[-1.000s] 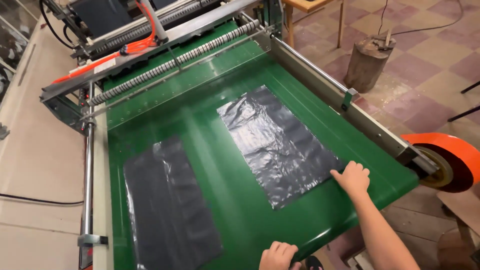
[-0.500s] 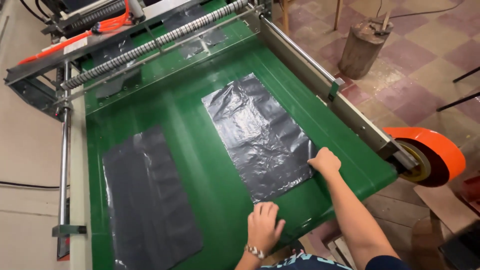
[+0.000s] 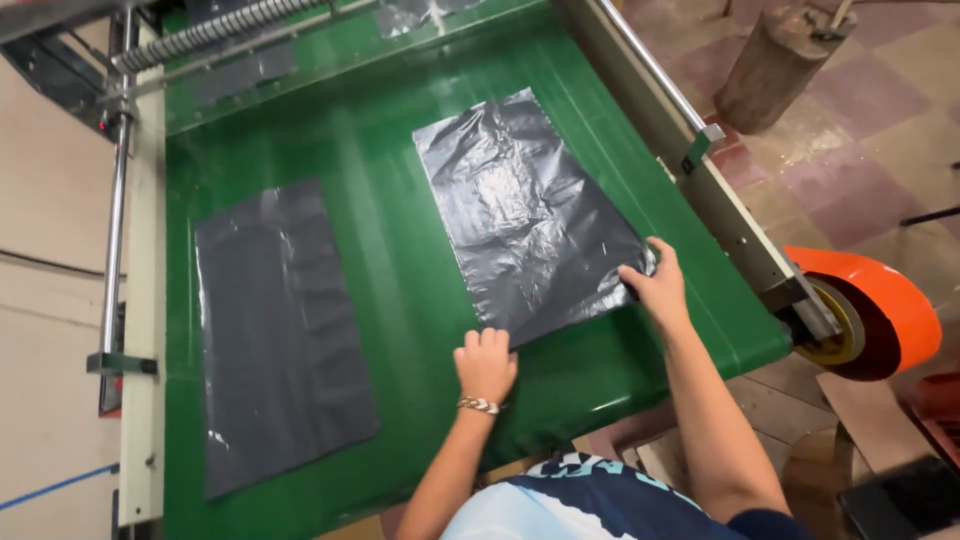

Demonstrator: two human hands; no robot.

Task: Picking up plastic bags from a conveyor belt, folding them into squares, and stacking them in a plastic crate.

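A crinkled black plastic bag (image 3: 520, 210) lies flat on the green conveyor belt (image 3: 400, 300), right of centre. My left hand (image 3: 486, 366), a beaded bracelet on its wrist, has curled fingers on the bag's near left corner. At the near right corner, my right hand (image 3: 657, 287) pinches the bag's edge between thumb and fingers. A second, smoother black bag (image 3: 280, 330) lies on the left part of the belt, untouched.
A metal side rail (image 3: 690, 170) runs along the belt's right edge, ending at an orange-rimmed roll (image 3: 880, 300). A toothed roller (image 3: 220, 30) crosses the far end. A wooden stump (image 3: 775, 60) stands on the tiled floor at the right.
My left hand came up from the belt's near edge to the bag's near left corner and closed its fingers. My right hand stayed at the near right corner. The view shifted closer.
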